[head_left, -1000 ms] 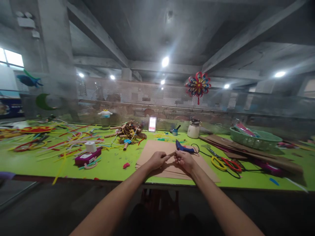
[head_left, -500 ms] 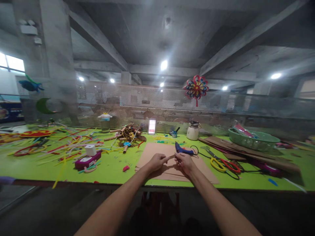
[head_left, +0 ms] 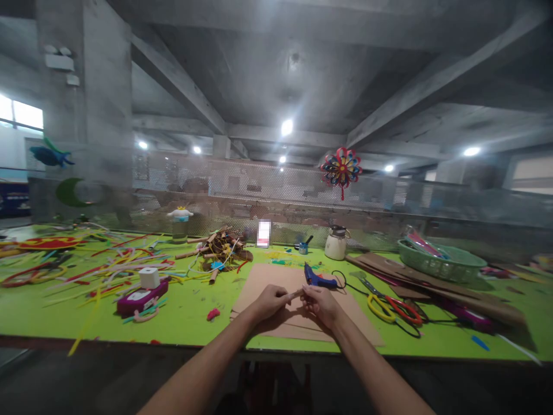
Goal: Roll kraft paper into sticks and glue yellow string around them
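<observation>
Pinching a brown strip [head_left: 296, 294], left hand [head_left: 271, 302] and right hand [head_left: 320, 304] are right of a blurrily labelled purple box [head_left: 144, 300].

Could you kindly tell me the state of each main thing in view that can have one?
Left hand: closed on thin brown piece
Right hand: pinching its other end
Brown sheets: lying flat, stacked
Blue glue gun: lying down, out of the hands
Scissors: lying down, blade opening unclear
Green basket: upright, holding a pink packet
White jug: upright
Ceiling lights: lit
</observation>
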`<move>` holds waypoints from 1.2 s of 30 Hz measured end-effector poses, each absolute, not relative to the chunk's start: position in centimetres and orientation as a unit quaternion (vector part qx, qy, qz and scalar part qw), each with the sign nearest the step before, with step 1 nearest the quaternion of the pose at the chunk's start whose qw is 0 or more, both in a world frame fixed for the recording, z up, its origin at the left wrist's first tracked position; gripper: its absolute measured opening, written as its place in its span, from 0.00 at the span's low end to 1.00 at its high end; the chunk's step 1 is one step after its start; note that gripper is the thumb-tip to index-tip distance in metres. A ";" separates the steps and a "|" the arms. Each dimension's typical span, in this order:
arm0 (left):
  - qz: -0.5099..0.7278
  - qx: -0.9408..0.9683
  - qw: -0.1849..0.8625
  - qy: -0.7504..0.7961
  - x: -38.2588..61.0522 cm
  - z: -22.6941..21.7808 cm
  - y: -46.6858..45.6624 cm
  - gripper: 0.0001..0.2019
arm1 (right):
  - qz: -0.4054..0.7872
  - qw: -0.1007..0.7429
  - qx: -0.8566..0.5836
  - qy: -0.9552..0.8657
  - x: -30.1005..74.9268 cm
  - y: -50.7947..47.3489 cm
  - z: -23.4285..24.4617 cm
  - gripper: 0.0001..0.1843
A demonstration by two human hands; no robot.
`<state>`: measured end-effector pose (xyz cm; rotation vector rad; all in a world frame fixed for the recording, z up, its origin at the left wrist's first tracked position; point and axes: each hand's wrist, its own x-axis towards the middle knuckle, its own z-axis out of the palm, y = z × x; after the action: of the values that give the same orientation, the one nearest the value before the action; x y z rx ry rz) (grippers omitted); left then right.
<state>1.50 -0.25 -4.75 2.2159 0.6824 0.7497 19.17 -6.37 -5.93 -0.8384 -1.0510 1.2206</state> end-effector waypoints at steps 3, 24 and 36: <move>0.290 0.859 0.334 0.257 1.4 -4.9 -0.1 0.22 | 0.523 0.618 -0.370 -0.455 19.2 -6.3 -6.0 0.14; 0.281 0.838 0.391 0.257 2.5 -4.6 -0.5 0.24 | 0.495 0.634 -0.402 -0.438 19.0 -6.0 -6.3 0.13; 0.301 0.856 0.332 0.258 2.2 -4.4 -0.1 0.21 | 0.509 0.619 -0.373 -0.467 19.6 -6.3 -6.0 0.14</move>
<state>2.25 -0.13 -4.35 2.2357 0.6730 0.7866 19.63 -6.28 -6.00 -0.8575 -1.0748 1.1715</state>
